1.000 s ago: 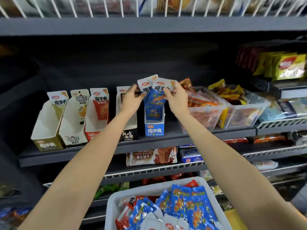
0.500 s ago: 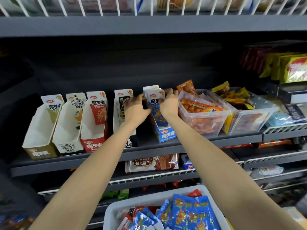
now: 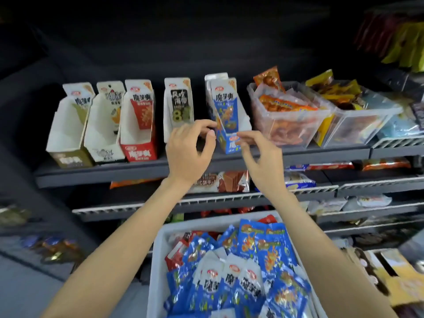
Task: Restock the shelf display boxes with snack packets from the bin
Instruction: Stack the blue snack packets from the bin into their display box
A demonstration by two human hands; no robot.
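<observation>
Head view: five display boxes [image 3: 142, 125]; left hand [image 3: 189, 152] and right hand [image 3: 261, 157], grips loose, empty.

display boxes [image 3: 142, 125] on shelf [image 3: 103, 173], bin [image 3: 160, 260] below

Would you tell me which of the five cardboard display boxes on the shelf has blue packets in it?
The blue display box, rightmost of the five, beside the clear tub; the others look nearly empty.

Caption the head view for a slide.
Both empty hands, left and right, hover before the blue display box holding packets, above the bin.
</observation>
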